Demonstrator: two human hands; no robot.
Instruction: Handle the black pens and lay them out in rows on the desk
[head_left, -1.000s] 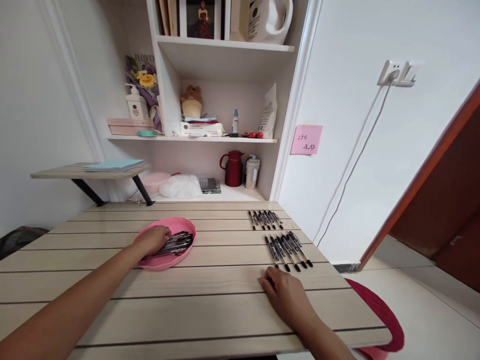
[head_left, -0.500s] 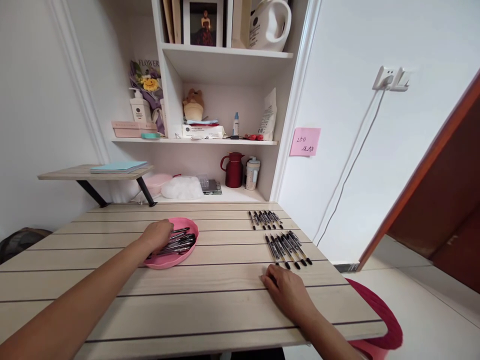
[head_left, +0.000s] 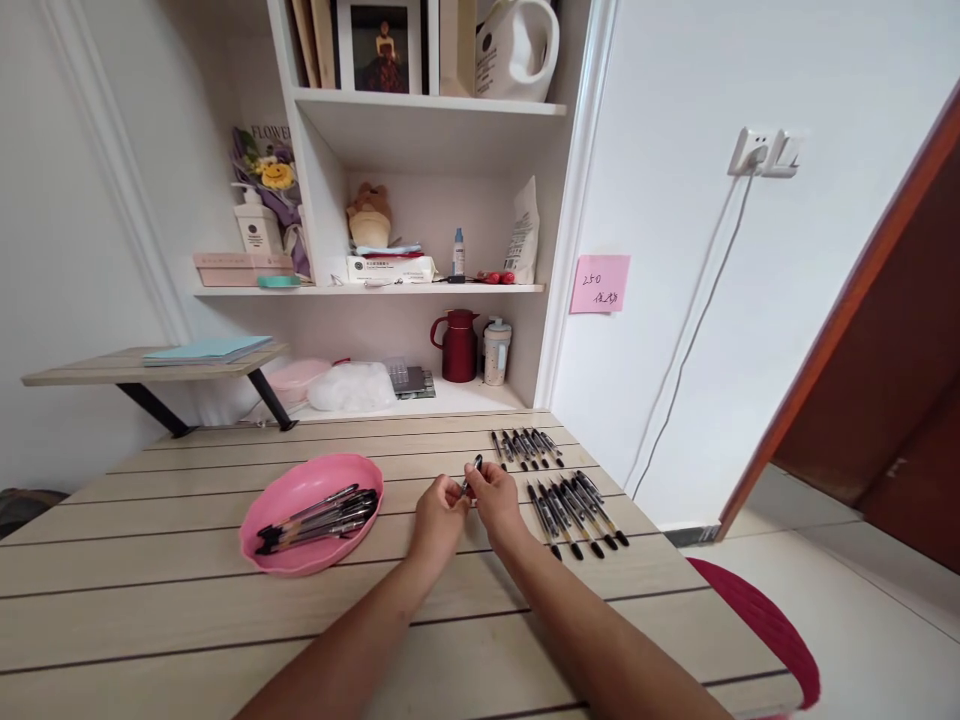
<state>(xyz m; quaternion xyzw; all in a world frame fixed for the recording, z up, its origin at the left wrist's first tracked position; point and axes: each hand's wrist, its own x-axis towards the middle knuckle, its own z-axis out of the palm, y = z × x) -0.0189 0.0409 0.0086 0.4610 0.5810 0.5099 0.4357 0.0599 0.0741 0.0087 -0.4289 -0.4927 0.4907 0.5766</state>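
Over the middle of the table, my left hand point(head_left: 442, 510) and my right hand point(head_left: 491, 497) meet, fingers closed around one pen point(head_left: 477, 464). Its dark end sticks up between the fingertips; the rest is mostly covered. To the left, a pink bowl point(head_left: 259, 490) holds several more pens point(head_left: 322, 518) piled loosely. Just right of my right hand lies a row of pens point(head_left: 576, 512), side by side with dark ends towards me. Behind that is a second row of pens point(head_left: 527, 449).
The slatted wooden table point(head_left: 300, 640) meets a white shelf unit point(head_left: 420, 290) at its back. A small raised stand point(head_left: 97, 368) with blue paper is at the back left. A red jug point(head_left: 459, 347) and a cup point(head_left: 496, 352) stand behind. A red stool point(head_left: 765, 620) is at the right edge.
My left hand has left the pink bowl and moved right with a pen. My right hand has come up from the table to meet it, and both now grip the pen.
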